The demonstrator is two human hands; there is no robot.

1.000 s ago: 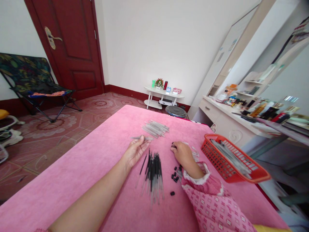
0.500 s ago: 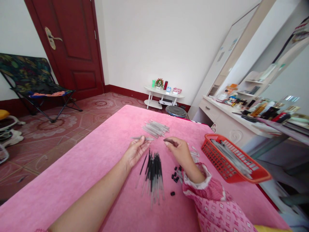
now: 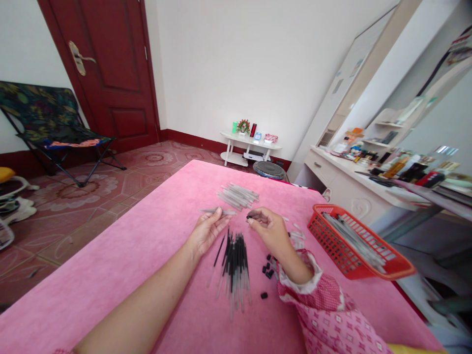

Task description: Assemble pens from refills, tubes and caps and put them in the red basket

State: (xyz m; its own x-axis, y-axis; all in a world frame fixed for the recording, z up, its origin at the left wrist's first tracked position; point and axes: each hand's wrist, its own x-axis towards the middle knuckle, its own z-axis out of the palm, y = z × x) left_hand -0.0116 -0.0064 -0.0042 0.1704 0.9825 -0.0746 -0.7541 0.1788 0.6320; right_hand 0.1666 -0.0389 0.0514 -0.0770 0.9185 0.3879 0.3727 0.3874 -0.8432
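Note:
My left hand (image 3: 209, 229) pinches a translucent grey pen barrel (image 3: 229, 213) level between thumb and fingers. Facing it from the right, my right hand (image 3: 272, 227) grips a small black pen part (image 3: 249, 217) at its fingertips, a short gap from the barrel's end. Between my forearms lies a fanned pile of pen refills (image 3: 236, 255), black at one end and clear at the other. Beyond my hands is a stack of grey pen barrels (image 3: 238, 195). Small black pen pieces (image 3: 264, 295) and clear pen caps (image 3: 298, 237) are scattered beside my right wrist, which partly hides them.
A red plastic basket (image 3: 396, 261) with long grey pens stands at the right of the pink-covered table (image 3: 147, 246). Past the right edge is a white dresser (image 3: 354, 189) crowded with bottles. A folding chair (image 3: 40, 118) stands by the red door (image 3: 118, 73).
My right hand has shifted slightly left, bringing the black part a little nearer the barrel. The part now looks short, no longer a dark smear. My left hand stays almost still.

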